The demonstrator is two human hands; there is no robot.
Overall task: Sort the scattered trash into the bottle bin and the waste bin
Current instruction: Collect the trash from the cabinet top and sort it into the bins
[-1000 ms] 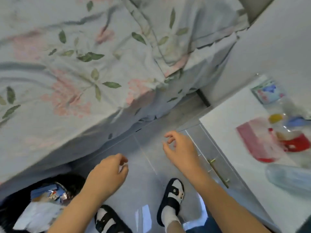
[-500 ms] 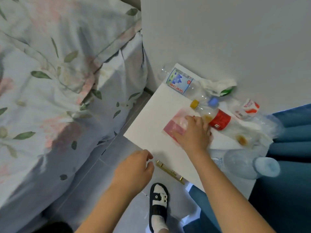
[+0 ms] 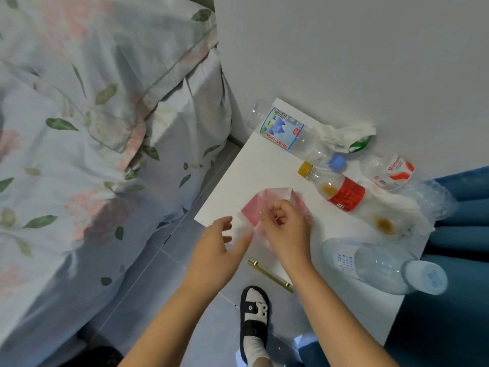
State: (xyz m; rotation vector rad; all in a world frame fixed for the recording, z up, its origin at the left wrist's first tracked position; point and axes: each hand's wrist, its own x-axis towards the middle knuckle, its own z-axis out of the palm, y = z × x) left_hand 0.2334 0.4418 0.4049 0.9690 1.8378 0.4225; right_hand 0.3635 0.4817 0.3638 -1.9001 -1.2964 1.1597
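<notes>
On the white nightstand top (image 3: 264,165) lies scattered trash. My right hand (image 3: 287,229) grips a pink translucent plastic bag (image 3: 255,206) lifted off the near left corner. My left hand (image 3: 221,247) reaches up beside it, fingers stretched toward the bag's clear lower edge. Farther back lie a clear bottle with a blue label (image 3: 293,135), a bottle with a yellow cap and red label (image 3: 341,193), a crushed bottle with a red and white label (image 3: 391,172), a crumpled white tissue (image 3: 344,135) and a large clear bottle with a pale blue cap (image 3: 383,266). Neither bin shows.
A bed with a floral cover (image 3: 92,154) fills the left side. Grey floor tiles (image 3: 148,282) run between bed and nightstand. A brass drawer handle (image 3: 270,275) sits on the nightstand front. Blue fabric (image 3: 449,313) lies at the right. My sandalled foot (image 3: 254,319) stands below.
The view swung from the floor and a dark bin up to the nightstand. My right hand reached the pink bag and lifted it; my left hand rose toward it.
</notes>
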